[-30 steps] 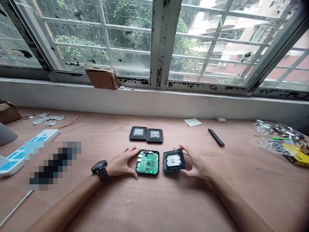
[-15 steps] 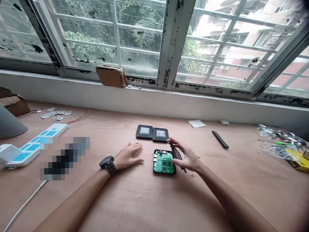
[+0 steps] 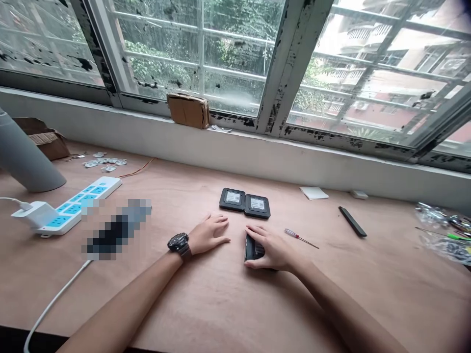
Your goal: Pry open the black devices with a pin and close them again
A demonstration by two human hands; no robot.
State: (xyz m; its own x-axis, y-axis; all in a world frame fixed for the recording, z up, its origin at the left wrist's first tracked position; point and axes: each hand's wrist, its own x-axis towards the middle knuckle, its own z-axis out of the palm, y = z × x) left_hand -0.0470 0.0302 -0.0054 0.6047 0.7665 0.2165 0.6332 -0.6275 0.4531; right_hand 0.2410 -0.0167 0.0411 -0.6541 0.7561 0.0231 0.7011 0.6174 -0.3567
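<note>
My right hand (image 3: pixel 277 250) spans a black square cover (image 3: pixel 252 249), with the thumb at its near edge and the fingers at its far edge. The cover lies over the small electronics case, whose green circuit board is now hidden. Flat on the table to the left rests my left hand (image 3: pixel 206 235), its fingers apart and holding nothing. Just beyond both hands, two black square boxes (image 3: pixel 232 198) with white labels lie side by side. A small screwdriver (image 3: pixel 293 234) with a clear and red handle lies to the right of my right hand.
A white power strip (image 3: pixel 69 223) with a plugged-in adapter stands at the left, beside a grey cylinder (image 3: pixel 33 157). Toward the right lie a black bar (image 3: pixel 352 222), a white paper pad (image 3: pixel 314 193) and plastic bags (image 3: pixel 445 245). A cardboard box (image 3: pixel 187 111) sits on the sill.
My right hand has brought the tilted black cover down over the circuit board. The screwdriver has come into full view. The camera has turned slightly left; my left hand keeps its pose.
</note>
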